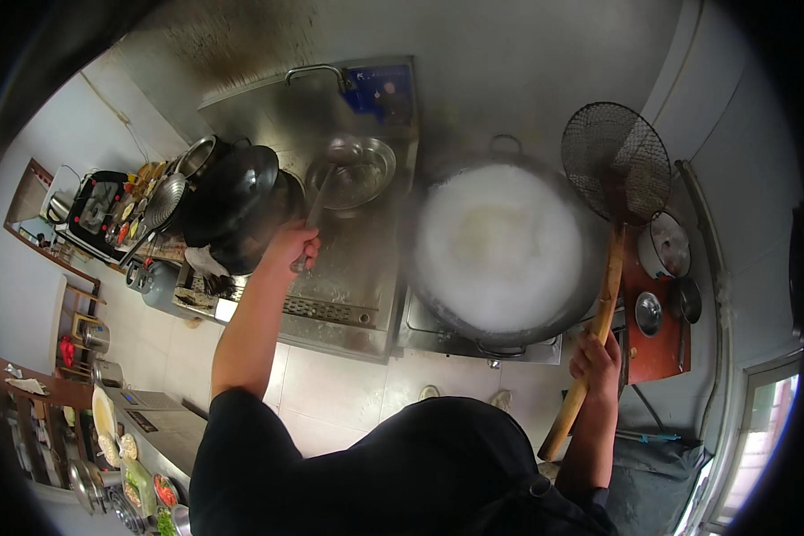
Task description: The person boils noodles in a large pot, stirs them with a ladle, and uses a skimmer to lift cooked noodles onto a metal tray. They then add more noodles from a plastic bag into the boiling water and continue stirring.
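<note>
My left hand (295, 249) is closed around the handle of a metal ladle (321, 194), whose bowl is over a round metal basin (375, 173) on the steel cooking range. My right hand (596, 362) grips the wooden handle of a large wire-mesh strainer (618, 157), held at the right with its mesh head beyond the big wok. Between my hands stands the large two-handled wok (576, 295), filled with white, foamy or steaming liquid (499, 248). Something pale yellow shows blurred at its middle; steam hides what it is.
Left of the basin are black woks (231, 194), a perforated skimmer (165, 201) and seasoning containers. A curved faucet (315, 69) rises behind. At right, an orange-red table (650, 358) bears a white enamel pot (666, 248) and metal bowls (648, 313). A gas cylinder (157, 288) stands lower left.
</note>
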`<state>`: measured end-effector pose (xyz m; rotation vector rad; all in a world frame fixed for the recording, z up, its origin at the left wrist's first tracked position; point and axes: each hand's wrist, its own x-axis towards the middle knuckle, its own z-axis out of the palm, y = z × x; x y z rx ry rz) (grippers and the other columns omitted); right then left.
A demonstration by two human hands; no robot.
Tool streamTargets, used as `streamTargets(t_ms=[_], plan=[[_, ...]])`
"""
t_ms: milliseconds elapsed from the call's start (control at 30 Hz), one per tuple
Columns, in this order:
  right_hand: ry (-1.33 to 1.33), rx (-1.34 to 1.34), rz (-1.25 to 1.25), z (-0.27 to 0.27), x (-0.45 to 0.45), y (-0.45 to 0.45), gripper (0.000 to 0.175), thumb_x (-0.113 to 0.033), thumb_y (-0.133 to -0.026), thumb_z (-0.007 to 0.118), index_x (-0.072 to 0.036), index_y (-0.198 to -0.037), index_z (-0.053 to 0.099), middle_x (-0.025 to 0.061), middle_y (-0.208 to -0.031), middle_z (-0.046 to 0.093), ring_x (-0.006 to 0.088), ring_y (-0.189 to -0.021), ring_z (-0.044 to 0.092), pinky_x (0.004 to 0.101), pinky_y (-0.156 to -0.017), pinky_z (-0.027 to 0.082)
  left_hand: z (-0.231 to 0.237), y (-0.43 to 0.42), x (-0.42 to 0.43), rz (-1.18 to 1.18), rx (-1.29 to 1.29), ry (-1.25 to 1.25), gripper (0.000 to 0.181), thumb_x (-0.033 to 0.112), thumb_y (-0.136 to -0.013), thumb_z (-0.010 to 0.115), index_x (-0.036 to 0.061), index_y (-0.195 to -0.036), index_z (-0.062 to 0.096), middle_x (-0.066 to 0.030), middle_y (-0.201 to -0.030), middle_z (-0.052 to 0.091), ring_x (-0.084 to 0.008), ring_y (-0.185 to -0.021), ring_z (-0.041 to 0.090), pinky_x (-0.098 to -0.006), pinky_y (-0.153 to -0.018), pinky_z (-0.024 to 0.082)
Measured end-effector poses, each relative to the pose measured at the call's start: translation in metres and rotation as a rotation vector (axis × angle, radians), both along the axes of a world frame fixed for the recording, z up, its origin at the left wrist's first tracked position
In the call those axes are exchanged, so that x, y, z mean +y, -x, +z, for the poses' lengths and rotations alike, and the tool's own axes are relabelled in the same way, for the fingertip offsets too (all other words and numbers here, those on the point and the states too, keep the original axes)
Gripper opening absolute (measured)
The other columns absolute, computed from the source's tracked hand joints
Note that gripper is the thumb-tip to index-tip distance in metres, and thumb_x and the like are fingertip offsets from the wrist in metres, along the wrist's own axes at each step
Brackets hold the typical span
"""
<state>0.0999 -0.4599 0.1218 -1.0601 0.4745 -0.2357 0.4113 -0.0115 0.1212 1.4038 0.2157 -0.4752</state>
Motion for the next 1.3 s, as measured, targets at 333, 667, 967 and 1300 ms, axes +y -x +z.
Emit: streamTargets(t_ms=[333,667,967,1300], plan=[[-0.089,-0.083,0.129,0.016,0.018,-0.039,0.018,-0.014,-0.092,0.053,-0.004,-0.106,0.049,-0.0008,-0.075,0.046,0.0057,-0.053,0.041,0.0201,-0.043,0.035,0.037,0.095,-0.034,-0.224,-0.197,-0.268,0.062,0.001,-0.085,0.056,0.0067,-0.142,0.033,-0.0092,-0.067,0.055,-0.0185,-0.049,0.053,-0.0314,-0.041,0.042],[-0.218,-0.103,0.207,0.028,0.056,-0.049,0.018,-0.015,-0.092,0.054,-0.005,-0.105,0.049,-0.0001,-0.078,0.045,0.0070,-0.055,0.041,0.0207,-0.044,0.036,-0.198,0.232,0.038,0.090,-0.156,-0.477,0.065,0.008,-0.088,0.056,0.0059,-0.144,0.025,-0.0069,-0.061,0.055,-0.0152,-0.043,0.051,-0.0308,-0.039,0.042],[-0.231,-0.154,0.243,0.010,0.098,-0.086,0.022,-0.010,-0.091,0.055,-0.005,-0.111,0.049,0.0032,-0.092,0.052,0.0128,-0.071,0.052,0.0294,-0.062,0.047,-0.133,0.198,0.033,-0.127,-0.708,-1.094,0.058,0.027,-0.077,0.074,-0.0033,-0.122,0.052,-0.0247,-0.118,0.056,-0.0402,-0.104,0.058,-0.0407,-0.087,0.049],[0.293,-0.350,0.597,-0.066,0.093,-0.058,0.039,-0.028,-0.096,0.054,0.001,-0.122,0.051,0.0062,-0.109,0.060,0.0152,-0.107,0.052,0.0329,-0.094,0.042,-0.009,0.174,-0.133,-0.514,-0.146,-0.118,0.043,0.003,-0.088,0.055,0.0074,-0.128,0.040,-0.0043,-0.064,0.053,-0.0123,-0.046,0.049,-0.0302,-0.041,0.042]])
